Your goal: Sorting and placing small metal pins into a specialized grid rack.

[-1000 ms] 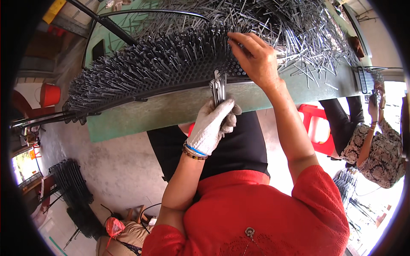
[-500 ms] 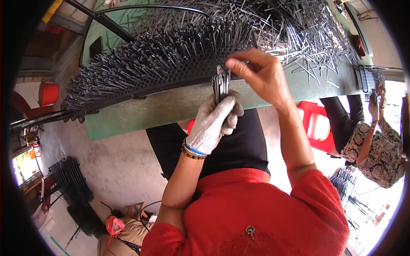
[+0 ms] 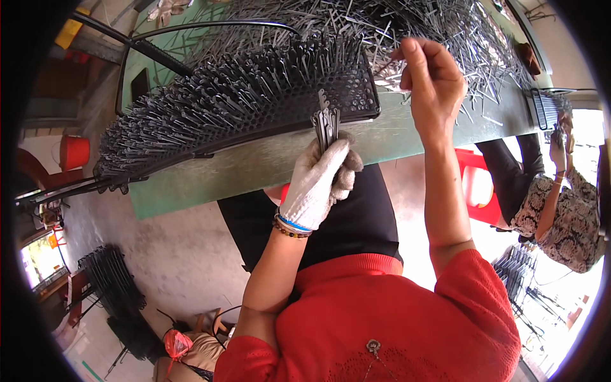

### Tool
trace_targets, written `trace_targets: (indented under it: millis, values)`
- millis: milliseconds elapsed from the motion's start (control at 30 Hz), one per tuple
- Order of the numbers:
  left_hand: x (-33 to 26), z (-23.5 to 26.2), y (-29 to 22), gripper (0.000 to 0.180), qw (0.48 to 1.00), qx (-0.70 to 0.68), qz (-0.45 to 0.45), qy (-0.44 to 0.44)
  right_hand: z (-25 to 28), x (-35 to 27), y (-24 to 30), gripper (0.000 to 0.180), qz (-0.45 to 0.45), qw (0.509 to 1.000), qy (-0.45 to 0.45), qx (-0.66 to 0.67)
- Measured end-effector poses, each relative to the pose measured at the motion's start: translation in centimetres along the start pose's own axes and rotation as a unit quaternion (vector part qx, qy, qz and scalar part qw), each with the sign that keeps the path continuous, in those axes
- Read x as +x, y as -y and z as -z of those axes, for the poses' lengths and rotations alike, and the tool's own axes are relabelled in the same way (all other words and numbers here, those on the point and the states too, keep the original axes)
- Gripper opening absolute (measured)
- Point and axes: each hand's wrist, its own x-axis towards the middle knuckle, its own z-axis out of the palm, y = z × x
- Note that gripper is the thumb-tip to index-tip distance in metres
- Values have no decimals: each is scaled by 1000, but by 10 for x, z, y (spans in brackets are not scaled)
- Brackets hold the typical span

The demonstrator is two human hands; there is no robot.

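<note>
1. The left hand (image 3: 321, 178), in a pale knit glove with beaded bands at the wrist, is closed tight around a small bundle of metal pins (image 3: 326, 121); the pins stick straight up out of the fist toward 12 o'clock.
2. The bundle stands just in front of the near edge of the perforated black tray (image 3: 347, 95), at the tray's 5 o'clock corner.
3. The tray is packed with upright dark pins set into its holes, row on row, from its 9 o'clock end across to about 3 o'clock; a strip of holes at the right end is still bare.
4. The right hand (image 3: 433, 79) is bare and raised at 1 o'clock from the left one. Its thumb and fingertips are pinched narrow on a single thin pin (image 3: 386, 65) over the loose heap.
5. The loose heap of pins (image 3: 445, 32) lies scattered on the green table (image 3: 254, 165) at 12 to 2 o'clock, beyond the tray.
6. At 3 o'clock a second person (image 3: 560, 204) in a patterned top sits by a red stool (image 3: 474, 188), hands at another small black tray (image 3: 547, 108).
7. The floor is bare concrete; stacked black racks (image 3: 111, 280) stand at 8 o'clock and a red bucket (image 3: 74, 151) at 9 o'clock.
</note>
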Motion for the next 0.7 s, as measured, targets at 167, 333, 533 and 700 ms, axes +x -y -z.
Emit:
trace_targets:
  millis: [167,333,533,700]
  values:
    - [6,-3,11,15,998,0,40,-56,-18,20,-24,14,104,993,-16,-60]
    - [2,1,9,16,999,-8,26,-34,-24,24,-32,11,176,973,-16,-148]
    - [0,1,11,13,999,22,22,-42,-27,26,-27,11,238,956,-13,-168]
    - [-2,-2,11,11,999,34,24,-30,-31,25,-25,10,231,956,-6,-178]
